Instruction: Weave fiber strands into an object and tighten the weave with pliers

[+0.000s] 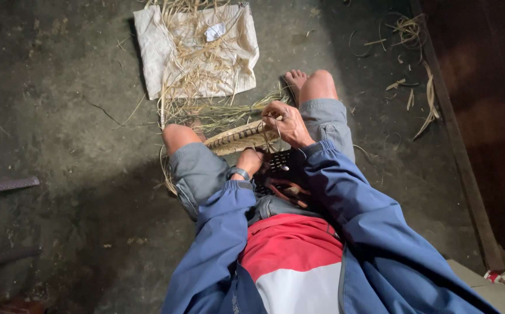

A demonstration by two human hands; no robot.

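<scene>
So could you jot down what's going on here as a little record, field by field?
Setting: person seated on a dark concrete floor, knees apart
Left hand: low between the knees, under a woven straw piece; grip hidden
Right hand: on the woven piece's end, fingers curled on a thin strand
Loose straw: lying in front of the knees
Cloth: pale sack on the floor, more straw on it
Lap: dark woven item, unclear

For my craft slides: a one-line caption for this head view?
Seated on a concrete floor, right hand and left hand work straw into a woven band.
</scene>
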